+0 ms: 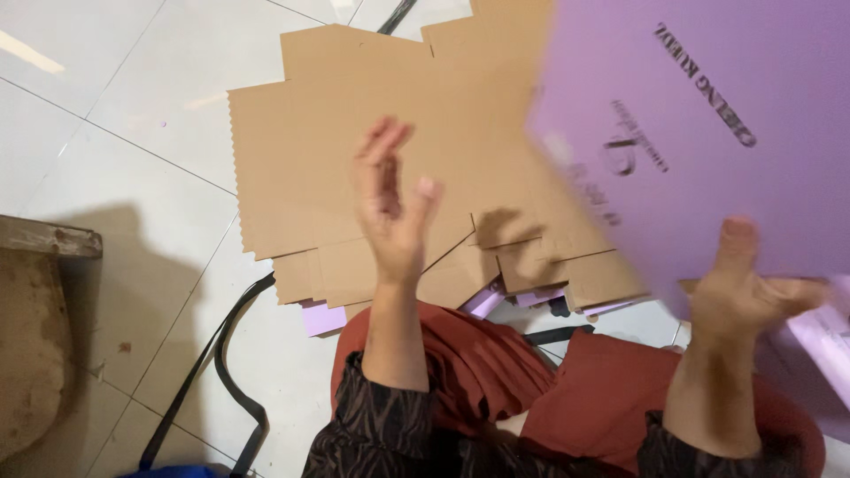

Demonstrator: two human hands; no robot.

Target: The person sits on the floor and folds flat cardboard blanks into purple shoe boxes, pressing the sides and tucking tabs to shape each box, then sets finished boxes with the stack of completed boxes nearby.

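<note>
Right hand (739, 296) nearest, fingers gripping purple flat carton sheet (699, 133) at lower edge, sheet lifted, blurred. Left hand (394, 208) beside sheet, fingers spread, holding nothing. Below sheet: stack of brown unfolded carton blanks (328, 168) on tiled floor (115, 115); none folded yet.

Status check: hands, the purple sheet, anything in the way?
Left hand open, free. Right hand thumb on purple sheet, grip unclear. Brown cardboard stack on floor below.
</note>
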